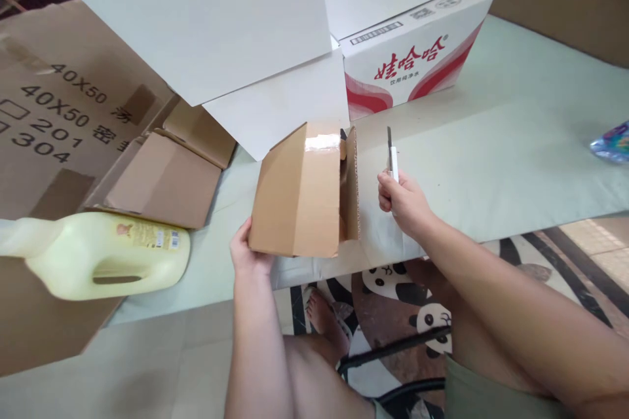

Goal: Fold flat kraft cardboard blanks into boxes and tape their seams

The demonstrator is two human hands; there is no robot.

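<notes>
A brown cardboard box (295,200) is tilted over the front part of the table, with a flap standing open along its right side. Shiny clear tape crosses its top edge. My left hand (249,252) grips the box at its lower left corner; some of the fingers are hidden behind the cardboard. To the right of the box, apart from it, my right hand (403,200) is closed around a white utility knife (394,160). The knife's dark blade is out and points away from me.
A pale yellow jug (147,242) lies on its side at the left, by smaller brown boxes (162,173) and a large printed carton (44,111). White boxes (236,13) and a red-and-white carton (407,65) stand at the back. A shiny plastic packet (612,144) lies far right.
</notes>
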